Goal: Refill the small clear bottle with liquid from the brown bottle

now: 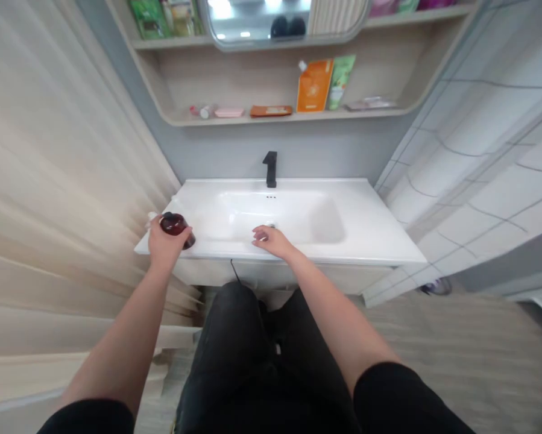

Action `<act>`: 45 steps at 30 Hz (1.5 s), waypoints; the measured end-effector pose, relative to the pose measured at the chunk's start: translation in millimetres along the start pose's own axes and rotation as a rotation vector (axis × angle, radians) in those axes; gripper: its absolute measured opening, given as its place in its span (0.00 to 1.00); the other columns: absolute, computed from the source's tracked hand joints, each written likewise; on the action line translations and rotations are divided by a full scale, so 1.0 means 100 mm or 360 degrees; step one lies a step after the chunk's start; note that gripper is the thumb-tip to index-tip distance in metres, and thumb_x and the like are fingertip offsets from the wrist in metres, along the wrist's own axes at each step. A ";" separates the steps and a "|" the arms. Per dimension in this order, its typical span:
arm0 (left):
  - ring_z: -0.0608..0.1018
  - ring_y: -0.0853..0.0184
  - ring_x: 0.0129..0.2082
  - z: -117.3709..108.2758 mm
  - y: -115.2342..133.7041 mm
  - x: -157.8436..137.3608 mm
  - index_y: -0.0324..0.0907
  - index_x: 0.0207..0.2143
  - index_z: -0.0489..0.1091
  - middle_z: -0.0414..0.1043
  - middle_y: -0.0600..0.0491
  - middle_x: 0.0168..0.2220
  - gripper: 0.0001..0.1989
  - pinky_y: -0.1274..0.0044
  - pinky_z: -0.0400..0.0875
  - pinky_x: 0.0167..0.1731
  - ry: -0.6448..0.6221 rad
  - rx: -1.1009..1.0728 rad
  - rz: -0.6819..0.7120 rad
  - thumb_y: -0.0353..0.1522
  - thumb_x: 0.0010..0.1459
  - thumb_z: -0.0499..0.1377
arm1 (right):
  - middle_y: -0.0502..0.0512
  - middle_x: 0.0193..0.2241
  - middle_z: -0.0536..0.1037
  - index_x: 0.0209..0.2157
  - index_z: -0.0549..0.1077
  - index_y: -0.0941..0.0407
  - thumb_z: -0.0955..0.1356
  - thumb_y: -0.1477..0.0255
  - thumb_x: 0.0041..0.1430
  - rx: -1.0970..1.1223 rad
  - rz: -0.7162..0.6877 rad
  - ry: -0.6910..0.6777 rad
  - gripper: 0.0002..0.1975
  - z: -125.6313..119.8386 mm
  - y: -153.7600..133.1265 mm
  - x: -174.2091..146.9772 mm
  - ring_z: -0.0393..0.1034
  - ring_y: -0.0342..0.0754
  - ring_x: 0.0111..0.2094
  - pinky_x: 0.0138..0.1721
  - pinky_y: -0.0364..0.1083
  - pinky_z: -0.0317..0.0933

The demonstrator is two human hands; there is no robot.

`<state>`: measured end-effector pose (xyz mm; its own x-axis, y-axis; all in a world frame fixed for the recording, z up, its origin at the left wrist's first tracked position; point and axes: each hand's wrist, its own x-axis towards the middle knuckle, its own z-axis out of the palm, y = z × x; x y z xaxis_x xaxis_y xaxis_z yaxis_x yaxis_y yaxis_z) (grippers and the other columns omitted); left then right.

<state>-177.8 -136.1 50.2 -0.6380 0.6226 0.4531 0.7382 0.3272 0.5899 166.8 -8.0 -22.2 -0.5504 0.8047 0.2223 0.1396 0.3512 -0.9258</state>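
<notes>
At the left end of the white countertop, my left hand is wrapped around a dark reddish-brown bottle with a black top. The bottle stands at or just above the counter; I cannot tell which. A small white item shows behind that hand, mostly hidden. Over the front rim of the white sink, my right hand hovers with its fingers loosely curled and apart, nothing visible in them. Behind the basin rises a black faucet.
Above the counter, a wall shelf bears an orange pouch, a green tube, a flat orange-brown packet and a pink case. A mirror hangs over it. Pale curtains border the left, tiled wall the right.
</notes>
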 end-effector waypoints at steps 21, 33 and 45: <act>0.65 0.48 0.74 -0.21 -0.54 0.63 0.35 0.73 0.57 0.62 0.38 0.75 0.51 0.56 0.57 0.75 -0.0041 0.0276 0.0561 0.28 0.45 0.65 | 0.51 0.37 0.86 0.43 0.84 0.52 0.74 0.67 0.63 -0.0149 -0.0022 0.0170 0.09 -0.04 -0.02 -0.08 0.80 0.51 0.39 0.46 0.50 0.72; 0.76 0.58 0.51 -0.26 -0.59 0.89 0.45 0.45 0.71 0.76 0.50 0.48 0.14 0.64 0.71 0.63 -0.0305 0.0329 0.0162 0.33 0.55 0.63 | 0.50 0.37 0.86 0.43 0.84 0.51 0.74 0.64 0.62 -0.0137 0.0046 0.0264 0.10 -0.05 0.02 -0.06 0.80 0.50 0.39 0.48 0.49 0.73; 0.83 0.52 0.50 -0.81 -0.33 0.41 0.49 0.51 0.69 0.79 0.49 0.51 0.24 0.56 0.78 0.56 0.0636 0.0008 -0.0012 0.48 0.56 0.67 | 0.48 0.31 0.83 0.41 0.83 0.52 0.74 0.64 0.59 -0.0046 0.0138 0.0263 0.09 -0.07 -0.03 -0.04 0.78 0.50 0.36 0.46 0.50 0.73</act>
<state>-246.2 -178.6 103.3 -0.6775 0.2946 0.6739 0.7337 0.3350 0.5912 174.4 -9.4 -18.4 -0.3927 0.8996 0.1912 0.2054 0.2885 -0.9352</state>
